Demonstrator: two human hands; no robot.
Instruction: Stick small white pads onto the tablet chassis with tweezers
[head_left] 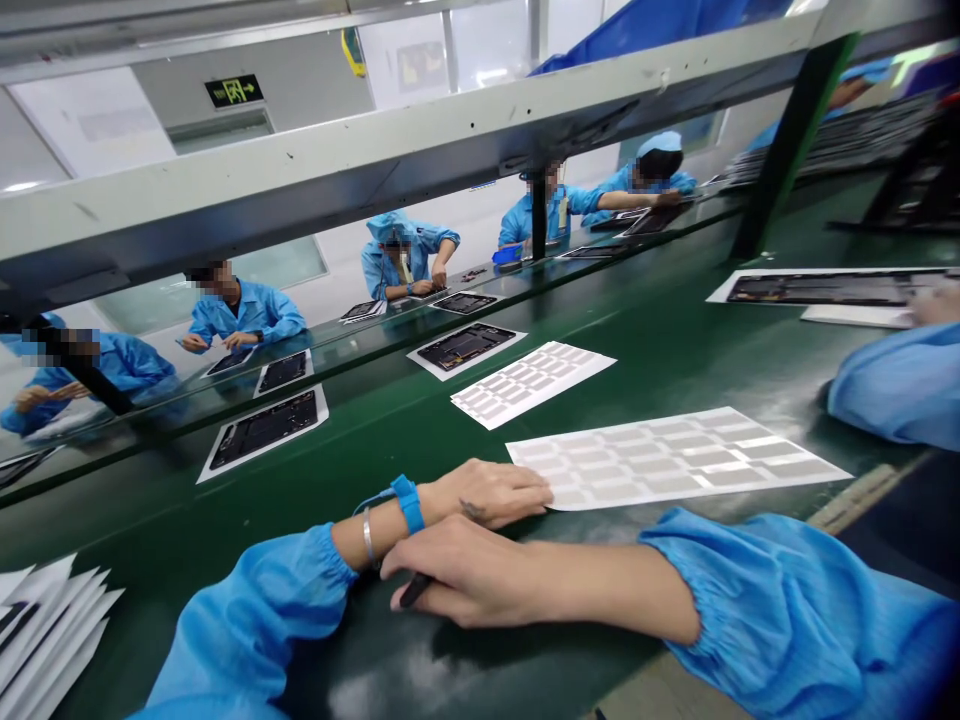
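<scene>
My left hand [495, 493], with a blue wrist strap [407, 503], lies flat on the green bench. Its outstretched fingertips touch the near left corner of a white sheet of grey rectangular labels [675, 462]. In front of that wrist, nearer to me, my right hand [465, 572] is closed around a thin black tool [415, 590]. Only the dark end of the tool shows, so its kind is unclear. Beyond the label sheet lies a smaller stack of label sheets [532, 383].
Dark tablet-like device housings [466, 350] on white paper lie along the green bench [360, 420]. White papers [52, 630] are stacked at lower left. A co-worker's sleeve [900, 385] reaches in at right. A shelf beam [375, 170] crosses above; several people in blue sit opposite.
</scene>
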